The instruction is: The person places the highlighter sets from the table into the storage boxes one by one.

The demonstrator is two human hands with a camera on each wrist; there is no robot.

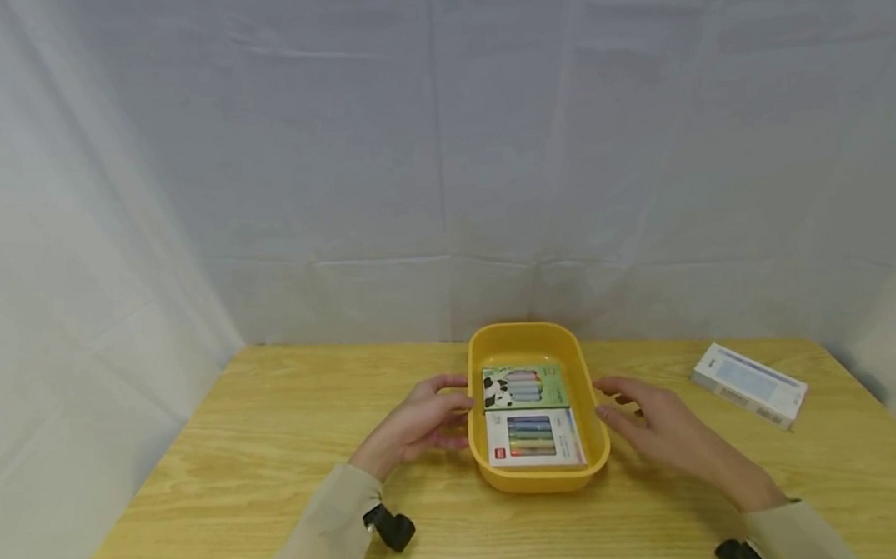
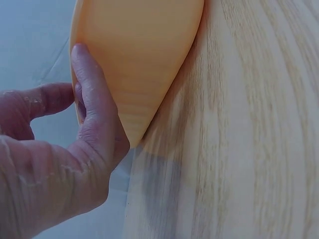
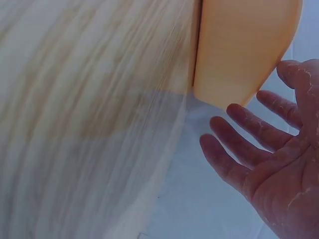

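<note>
Pale sleeves (image 1: 312,531) were seen nearest the camera, with a small black device (image 1: 399,532) worn at the left cuff. Beyond them, the yellow tub (image 1: 541,480) was set upright on the wood-grained tabletop (image 1: 275,454), between the two hands. Its long axis was pointed away from the person, so each long wall was faced by one hand. From the left hand (image 1: 427,418) the tub was placed to the right; its outer wall was touched by that hand, whose fingers were loosely bent and not wrapped round anything. From the right hand (image 1: 657,425) the tub was placed to the left; that hand was held wide, its fingers spread near the rim, though firm contact could not be confirmed. Both walls were closely flanked, with surer contact shown at the left. Inside, a green panda-printed box (image 1: 526,387) was laid behind a white windowed box (image 1: 533,438), both crosswise to the tub. Farther right, a blue-and-white carton (image 1: 750,385) was laid slantwise, well apart from the tub and nearer the right hand.
</note>
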